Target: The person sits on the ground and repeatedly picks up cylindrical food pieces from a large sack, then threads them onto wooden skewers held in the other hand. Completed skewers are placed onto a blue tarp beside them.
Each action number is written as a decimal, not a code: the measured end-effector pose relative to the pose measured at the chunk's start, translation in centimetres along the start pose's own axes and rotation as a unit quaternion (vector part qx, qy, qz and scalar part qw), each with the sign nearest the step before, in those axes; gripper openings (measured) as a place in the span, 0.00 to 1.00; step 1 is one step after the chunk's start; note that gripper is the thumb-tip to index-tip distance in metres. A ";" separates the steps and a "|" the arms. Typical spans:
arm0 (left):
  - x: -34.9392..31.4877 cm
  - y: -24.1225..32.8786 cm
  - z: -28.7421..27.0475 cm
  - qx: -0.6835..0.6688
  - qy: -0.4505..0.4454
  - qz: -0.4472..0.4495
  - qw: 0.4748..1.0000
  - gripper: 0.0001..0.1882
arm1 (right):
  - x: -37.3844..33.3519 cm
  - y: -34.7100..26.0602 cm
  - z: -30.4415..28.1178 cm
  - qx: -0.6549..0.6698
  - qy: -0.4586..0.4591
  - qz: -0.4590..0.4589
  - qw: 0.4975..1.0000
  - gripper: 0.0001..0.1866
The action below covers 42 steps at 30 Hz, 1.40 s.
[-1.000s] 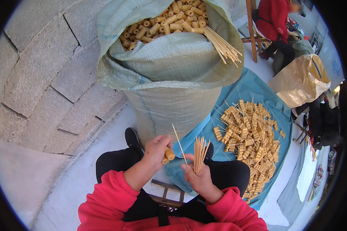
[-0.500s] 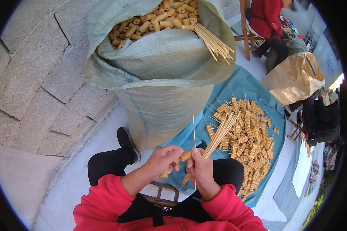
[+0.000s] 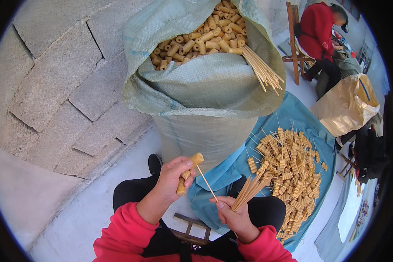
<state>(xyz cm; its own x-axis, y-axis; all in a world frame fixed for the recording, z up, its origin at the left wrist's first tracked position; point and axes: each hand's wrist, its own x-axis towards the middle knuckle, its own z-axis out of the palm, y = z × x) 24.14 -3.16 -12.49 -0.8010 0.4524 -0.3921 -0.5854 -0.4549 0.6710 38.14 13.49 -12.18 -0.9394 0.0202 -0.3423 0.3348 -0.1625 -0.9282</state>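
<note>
Several short, tan hollow rolls point(image 3: 197, 159) are gripped in my left hand point(image 3: 170, 178); one sticks up past the thumb and others poke out below the fingers. My right hand point(image 3: 235, 218) pinches a single thin wooden skewer point(image 3: 208, 185) and also clasps a fanned bundle of skewers point(image 3: 251, 191). That single skewer slants up to the left, its tip at the upper roll; whether it has gone in I cannot tell. Beyond my hands stands a big woven sack point(image 3: 196, 89), its mouth full of loose rolls point(image 3: 205, 43). More skewers point(image 3: 263, 70) lie over the sack's right side.
On a blue cloth point(image 3: 273, 108) at the right is a heap of skewered rolls point(image 3: 292, 168). A grey block wall point(image 3: 56, 94) runs along the left. Far right, a person in red point(image 3: 313, 26) sits near a wooden chair point(image 3: 292, 48) and a tan bag point(image 3: 346, 105).
My hands have moved apart, the right one lower and to the right. The single skewer has tipped from upright to slanting toward the left hand. The whole view has shifted.
</note>
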 end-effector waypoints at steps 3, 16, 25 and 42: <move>0.1 -0.1 0.0 -0.004 -0.009 0.016 1.000 0.07 | 0.0 -0.2 0.0 0.002 0.003 0.017 1.000 0.14; -0.2 -0.3 0.0 0.134 -0.029 0.026 0.990 0.06 | -0.4 0.7 0.5 0.035 0.044 0.001 0.998 0.13; -0.7 -3.4 1.3 0.217 -0.147 -0.117 0.958 0.08 | 0.9 1.2 0.5 0.063 0.119 -0.035 0.990 0.12; 0.4 -1.4 -0.4 0.026 0.003 -0.041 0.999 0.27 | 0.2 0.9 0.8 0.026 0.007 0.029 0.999 0.13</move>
<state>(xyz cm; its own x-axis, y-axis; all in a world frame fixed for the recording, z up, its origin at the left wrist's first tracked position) 24.63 -2.61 -13.85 -0.7509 0.4829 -0.4506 -0.6425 -0.3763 0.6675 38.22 12.54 -12.99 -0.9170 0.0238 -0.3981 0.3843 -0.2146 -0.8979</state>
